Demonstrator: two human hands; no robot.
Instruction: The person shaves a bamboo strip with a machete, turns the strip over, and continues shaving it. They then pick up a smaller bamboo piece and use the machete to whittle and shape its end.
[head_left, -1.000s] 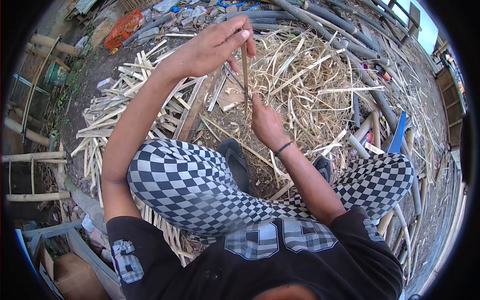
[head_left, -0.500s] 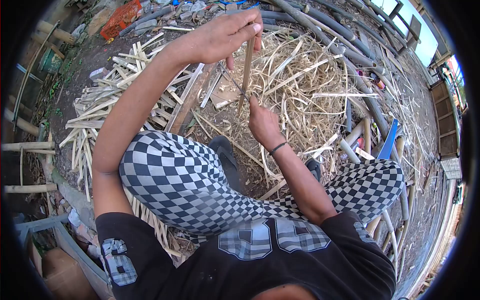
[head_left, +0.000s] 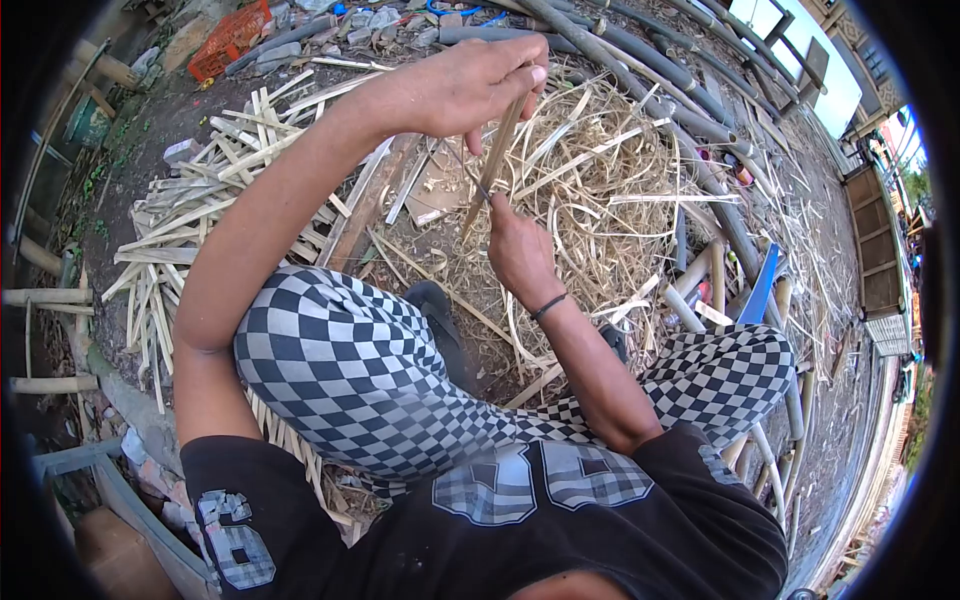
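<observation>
My left hand (head_left: 455, 90), raised at the top centre, is closed round the upper end of a bamboo strip (head_left: 498, 148). The strip hangs down from it at a slant, its lower end leaning left. Below, my right hand (head_left: 521, 250) grips a knife (head_left: 472, 174); the handle is mostly hidden in the fist. The thin blade points up and left and crosses the strip near its lower part. Behind both hands lies a heap of curled bamboo shavings (head_left: 610, 215).
A pile of split bamboo strips (head_left: 190, 225) lies at left beside a wooden plank (head_left: 375, 205). Bamboo poles (head_left: 640, 85) edge the shavings at the back and right. An orange crate (head_left: 228, 42) sits at the far left, and a blue piece (head_left: 760, 285) stands by my right knee.
The bamboo strip leans more, with its top further right and its lower end further left. My left hand has shifted slightly right and down; the knife stays against the strip.
</observation>
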